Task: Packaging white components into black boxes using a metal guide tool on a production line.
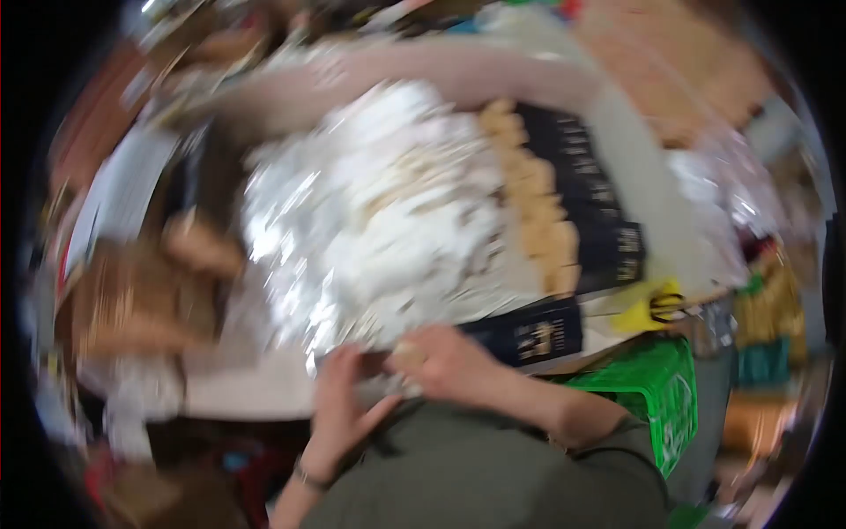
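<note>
The view is smeared by motion. At the near edge of the table (247, 388), close to my body, my left hand (335, 410) has its thumb spread from its upright fingers. To the right, my right hand (449, 363) is closed, its fingers curled round something small and pale that I cannot make out. A blurred dark and greyish item lies between the hands. Just beyond them is a heap of white items (397, 229) with shiny clear plastic bags (291, 238) on its left. Beside my right hand lies a dark blue printed packet (529, 333).
Right of the heap run a row of tan pieces (533, 207) and dark blue packets (586, 189). A yellow item (645, 306) sits at the near right corner, above a green plastic crate (656, 397). Cardboard boxes (132, 300) stand left; clear plastic bags (727, 189) lie right.
</note>
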